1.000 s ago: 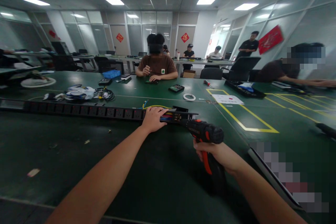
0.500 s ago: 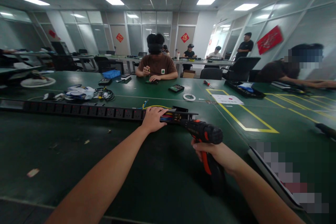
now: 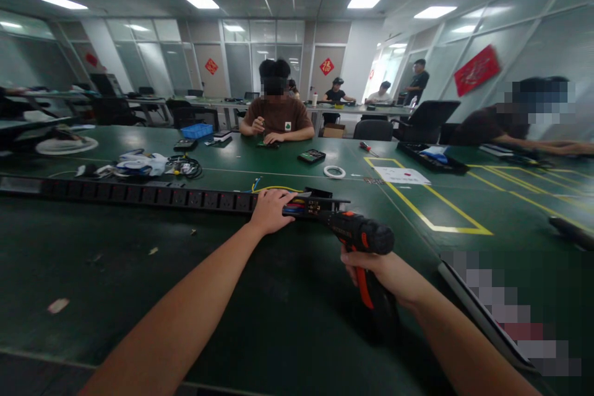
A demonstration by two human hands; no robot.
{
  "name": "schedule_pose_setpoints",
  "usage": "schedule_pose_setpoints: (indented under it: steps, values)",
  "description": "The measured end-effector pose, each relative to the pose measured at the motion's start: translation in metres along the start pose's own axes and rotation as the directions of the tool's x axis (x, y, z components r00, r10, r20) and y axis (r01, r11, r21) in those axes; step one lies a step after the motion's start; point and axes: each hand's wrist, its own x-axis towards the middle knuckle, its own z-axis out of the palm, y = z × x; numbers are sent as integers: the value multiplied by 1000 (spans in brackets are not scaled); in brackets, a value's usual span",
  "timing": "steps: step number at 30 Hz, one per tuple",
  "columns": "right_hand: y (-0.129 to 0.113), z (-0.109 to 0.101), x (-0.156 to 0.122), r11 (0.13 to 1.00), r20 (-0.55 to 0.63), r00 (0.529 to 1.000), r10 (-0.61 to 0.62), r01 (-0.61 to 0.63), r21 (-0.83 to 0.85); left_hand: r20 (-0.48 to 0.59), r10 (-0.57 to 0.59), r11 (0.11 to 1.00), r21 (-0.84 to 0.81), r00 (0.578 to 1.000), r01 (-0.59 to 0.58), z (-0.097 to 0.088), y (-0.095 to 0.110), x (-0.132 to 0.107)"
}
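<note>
A long black power strip (image 3: 153, 198) lies across the green table, its right end open with coloured wires (image 3: 294, 205) and small metal terminals (image 3: 314, 206) showing. My left hand (image 3: 271, 210) is closed over the strip beside that opening, fingers on its far side. In my right hand (image 3: 371, 263) is a black and orange cordless drill (image 3: 359, 232), gripped by its handle. The drill's nose points left at the terminals; whether its tip touches them I cannot make out. A yellow wire (image 3: 278, 188) runs behind the strip.
Behind the strip lie a bundle of cables (image 3: 185, 165), a white tape roll (image 3: 335, 171) and a black circuit box (image 3: 311, 155). A screwdriver (image 3: 369, 148) and a paper sheet (image 3: 401, 175) are farther right. A co-worker (image 3: 277, 111) sits opposite.
My hands, the drill and the power strip stay almost exactly where they were. In the background, a standing person has shifted left and turned.
</note>
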Motion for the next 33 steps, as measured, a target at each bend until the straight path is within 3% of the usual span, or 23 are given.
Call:
schedule_pose_setpoints:
  steps: [33]
  values:
    - [0, 1, -1, 1000, -12, 1000, 0, 0, 1, 13, -5, 1000, -1, 1000, 5, -2, 1, 0]
